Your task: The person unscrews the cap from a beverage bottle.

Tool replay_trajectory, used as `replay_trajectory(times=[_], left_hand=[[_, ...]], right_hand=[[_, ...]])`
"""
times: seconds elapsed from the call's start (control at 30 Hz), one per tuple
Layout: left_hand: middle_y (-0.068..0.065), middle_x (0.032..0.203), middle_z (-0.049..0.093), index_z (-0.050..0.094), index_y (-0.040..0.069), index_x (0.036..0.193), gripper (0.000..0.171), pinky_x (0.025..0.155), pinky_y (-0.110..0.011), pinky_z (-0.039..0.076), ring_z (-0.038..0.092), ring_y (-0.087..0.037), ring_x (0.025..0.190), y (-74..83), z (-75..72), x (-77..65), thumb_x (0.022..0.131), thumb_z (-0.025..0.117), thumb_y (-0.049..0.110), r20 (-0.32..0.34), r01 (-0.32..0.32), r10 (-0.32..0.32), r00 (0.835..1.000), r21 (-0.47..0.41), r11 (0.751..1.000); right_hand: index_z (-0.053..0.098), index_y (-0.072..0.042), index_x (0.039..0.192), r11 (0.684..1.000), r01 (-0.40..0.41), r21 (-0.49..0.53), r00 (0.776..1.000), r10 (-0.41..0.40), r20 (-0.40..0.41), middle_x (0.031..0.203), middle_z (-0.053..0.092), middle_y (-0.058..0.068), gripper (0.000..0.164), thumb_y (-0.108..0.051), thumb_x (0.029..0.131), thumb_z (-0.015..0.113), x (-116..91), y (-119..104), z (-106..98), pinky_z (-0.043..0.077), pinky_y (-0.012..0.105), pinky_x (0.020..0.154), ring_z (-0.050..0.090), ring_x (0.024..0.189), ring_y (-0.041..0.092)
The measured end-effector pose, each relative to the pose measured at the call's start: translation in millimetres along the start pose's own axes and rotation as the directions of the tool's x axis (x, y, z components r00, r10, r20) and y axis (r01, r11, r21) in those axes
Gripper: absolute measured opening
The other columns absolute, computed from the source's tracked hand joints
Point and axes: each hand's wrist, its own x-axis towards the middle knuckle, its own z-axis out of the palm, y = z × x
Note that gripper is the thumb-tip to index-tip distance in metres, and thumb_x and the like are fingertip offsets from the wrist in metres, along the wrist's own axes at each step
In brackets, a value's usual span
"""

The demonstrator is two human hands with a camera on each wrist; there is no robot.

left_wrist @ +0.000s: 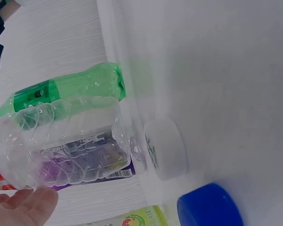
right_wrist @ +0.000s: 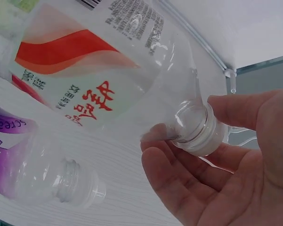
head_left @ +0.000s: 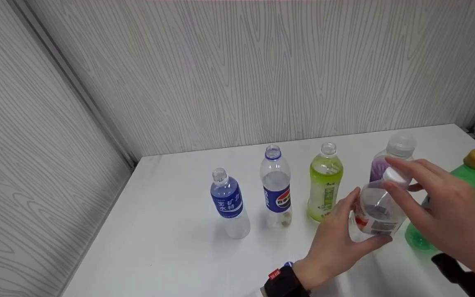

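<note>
L hand (head_left: 336, 243) clamped round clear btl (head_left: 379, 210), tilted, up over table (head_left: 171, 231), R side; R hand (head_left: 447, 202) pinching its white cap (head_left: 396, 176). Purple-label btl (head_left: 378, 167) just beyond, far side; green btl (head_left: 474, 181) to R; lime btl (head_left: 326, 185), Pepsi btl (head_left: 276, 200), blue-label btl (head_left: 228, 202) upright, L.

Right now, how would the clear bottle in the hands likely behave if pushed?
The clear bottle is probably light for its size, as no liquid shows inside. Its ribbed wall likely flexes under pressure. With that rounded body, it might roll if knocked sideways.
</note>
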Motion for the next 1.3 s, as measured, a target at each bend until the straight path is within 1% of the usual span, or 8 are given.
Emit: replay_trajectory(times=[0.13,0.37,0.53,0.7,0.83,0.97,1.17,1.3], left_hand=[[0.013,0.145,0.045,0.016,0.031,0.150,0.084,0.106,-0.022,0.044,0.048,0.001,0.129,-0.5,-5.2,-1.9,0.084,0.065,0.049,-0.012,-0.022,0.021,1.000,-0.024,0.999],[0.014,0.143,0.046,0.016,0.035,0.149,0.086,0.106,-0.023,0.044,0.049,0.001,0.126,-2.2,-18.6,-7.4,0.082,0.068,0.049,-0.048,-0.022,0.018,0.999,-0.070,0.997],[0.016,0.139,0.047,0.016,0.040,0.146,0.087,0.103,-0.021,0.046,0.051,0.003,0.121,-3.0,-28.6,-14.9,0.080,0.070,0.049,-0.048,-0.015,0.010,0.999,-0.110,0.994],[0.015,0.135,0.050,0.022,0.038,0.144,0.081,0.099,-0.018,0.048,0.053,0.003,0.117,-5.6,-39.0,-22.2,0.079,0.071,0.049,-0.055,-0.048,0.043,0.998,-0.099,0.994],[0.014,0.135,0.053,0.027,0.034,0.142,0.077,0.099,-0.017,0.047,0.056,0.003,0.117,-7.8,-52.3,-28.8,0.080,0.068,0.052,-0.061,-0.080,0.077,0.995,-0.038,0.996],[0.013,0.131,0.057,0.030,0.030,0.142,0.076,0.096,-0.015,0.048,0.059,0.002,0.113,-11.7,-68.7,-38.4,0.080,0.067,0.055,-0.078,-0.093,0.099,0.992,0.085,0.992],[0.014,0.125,0.058,0.032,0.029,0.141,0.073,0.093,-0.018,0.050,0.061,0.002,0.108,-18.2,-82.9,-53.2,0.082,0.061,0.061,-0.099,-0.092,0.120,0.988,0.251,0.964],[0.014,0.121,0.060,0.034,0.028,0.140,0.073,0.092,-0.020,0.052,0.061,0.000,0.103,-23.9,-86.7,-61.3,0.081,0.066,0.057,-0.128,-0.081,0.131,0.983,0.336,0.939]], right_hand=[[0.058,-0.018,0.130,0.998,0.048,0.046,0.998,-0.047,-0.030,0.105,0.068,0.000,0.045,-0.024,0.087,0.069,2,-5,2,0.038,-0.007,0.066,0.066,0.076,0.015],[0.058,-0.023,0.131,0.990,0.078,0.117,0.996,-0.072,-0.055,0.108,0.068,-0.002,0.047,-0.021,0.086,0.070,6,-15,5,0.041,-0.006,0.070,0.051,0.081,-0.019],[0.056,-0.027,0.131,0.980,0.086,0.181,0.995,-0.077,-0.057,0.112,0.067,-0.003,0.048,-0.018,0.086,0.070,5,-21,8,0.044,-0.004,0.071,0.051,0.087,-0.020],[0.055,-0.027,0.133,0.976,0.089,0.198,0.996,-0.083,-0.042,0.115,0.066,-0.002,0.050,-0.017,0.086,0.069,1,-22,13,0.043,-0.004,0.072,0.052,0.091,-0.016],[0.058,-0.023,0.130,0.973,0.148,0.175,0.989,-0.142,-0.047,0.104,0.067,-0.004,0.050,-0.014,0.083,0.073,-2,-22,14,0.045,-0.002,0.066,0.055,0.080,-0.011],[0.065,-0.018,0.119,0.962,0.226,0.152,0.973,-0.217,-0.073,0.086,0.061,-0.011,0.043,-0.013,0.078,0.077,-1,-27,16,0.045,0.002,0.059,0.050,0.067,-0.007],[0.065,-0.015,0.092,0.959,0.248,0.133,0.968,-0.239,-0.080,0.064,0.048,-0.013,0.015,-0.015,0.080,0.075,4,-42,26,0.031,0.007,0.048,0.035,0.055,-0.005],[0.056,-0.016,0.076,0.964,0.237,0.120,0.971,-0.231,-0.061,0.054,0.038,-0.014,0.015,-0.012,0.083,0.069,8,-52,35,0.027,0.009,0.042,0.029,0.049,-0.006]])
